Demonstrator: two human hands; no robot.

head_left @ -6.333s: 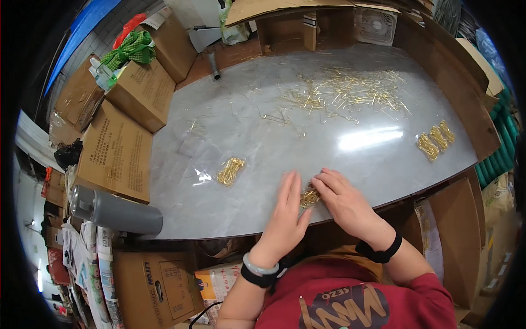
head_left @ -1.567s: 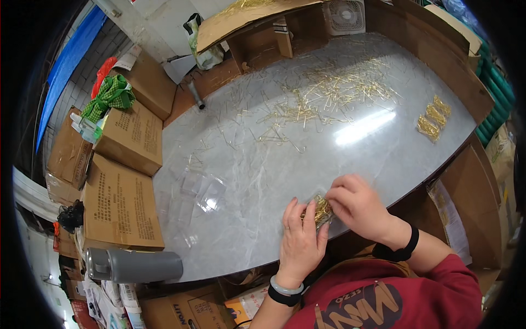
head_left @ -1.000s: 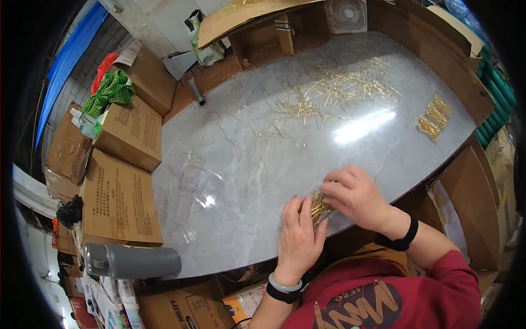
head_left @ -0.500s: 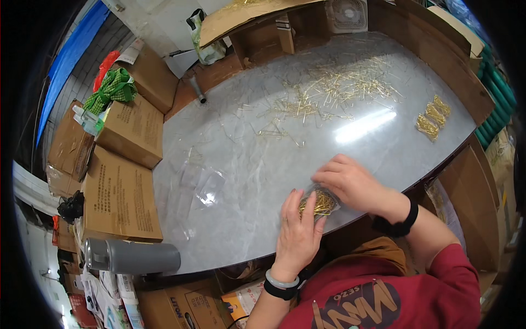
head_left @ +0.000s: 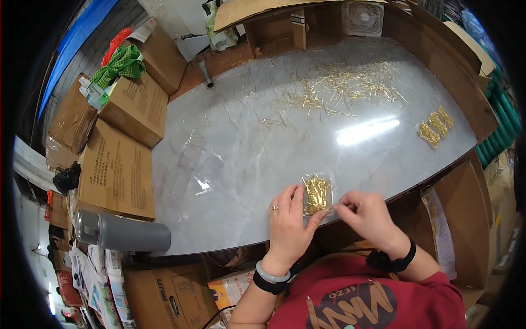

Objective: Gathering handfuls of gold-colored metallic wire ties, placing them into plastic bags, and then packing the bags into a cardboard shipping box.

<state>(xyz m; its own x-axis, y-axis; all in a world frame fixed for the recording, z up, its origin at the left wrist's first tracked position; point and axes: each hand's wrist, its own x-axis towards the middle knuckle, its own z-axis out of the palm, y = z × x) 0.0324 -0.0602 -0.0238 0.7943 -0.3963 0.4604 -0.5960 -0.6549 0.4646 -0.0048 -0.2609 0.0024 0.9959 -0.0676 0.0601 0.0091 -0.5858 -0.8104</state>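
A clear plastic bag [head_left: 318,193] packed with gold-coloured wire pins lies flat near the table's front edge. My left hand [head_left: 290,225] grips its left side, fingers along the edge and thumb at the lower corner. The fingertips of my right hand [head_left: 366,217] are pinched together at the bag's lower right corner. Farther back spreads a loose heap of gold wire pins [head_left: 350,82], with stray ones scattered to its left. Several filled packets [head_left: 436,126] sit in a row at the table's right side.
Clear empty bags [head_left: 200,170] lie on the grey table [head_left: 246,159] at left. A grey bottle [head_left: 123,231] lies at the front left corner beside stacked cardboard boxes [head_left: 115,175]. Cardboard walls [head_left: 444,60] border the back and right, next to a white fan [head_left: 362,19].
The bag now lies flat and uncovered, its pins in view. My right hand has moved down from its top to its lower right corner. The whole view has shifted slightly.
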